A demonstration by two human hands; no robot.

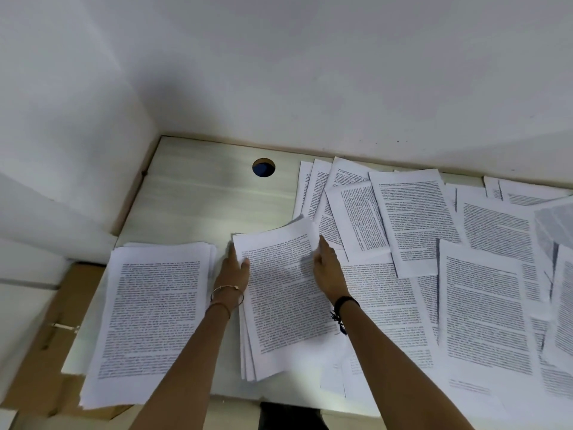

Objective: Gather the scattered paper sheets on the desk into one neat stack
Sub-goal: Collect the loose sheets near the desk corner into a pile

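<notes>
A small bundle of printed sheets [283,293] lies in the middle of the desk, its far end lifted a little. My left hand [233,273] grips the bundle's left edge, thumb on top. My right hand [328,271] presses against its right edge, fingers on the top page. A thicker stack of printed sheets [152,318] rests at the left, overhanging the desk's front edge. Several loose printed sheets [415,218] lie scattered and overlapping across the right half of the desk.
The pale desk [198,197] sits in a corner between white walls, with a round cable hole [264,167] near the back. A brown cardboard piece [46,352] lies under the left stack, past the desk's left edge.
</notes>
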